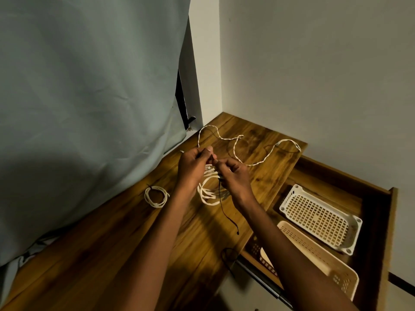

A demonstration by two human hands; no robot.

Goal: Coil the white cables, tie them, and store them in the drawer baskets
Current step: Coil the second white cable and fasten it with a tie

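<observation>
One small coil (156, 196) already sits tied on the table (112, 254). Both hands, left hand (195, 167) and right hand (233, 176), pinch a dark tie (224, 209) around the second coil (211, 191). A loose cable (247, 149) still needs coiling, and both baskets (318, 218) look empty.

Dim room: white walls (314, 63) meet in corner; grey-green curtain (89, 86) left; wooden tabletop (112, 254).

Left grip (195, 163) and right grip (233, 173) meet, fingers pinched.
</observation>
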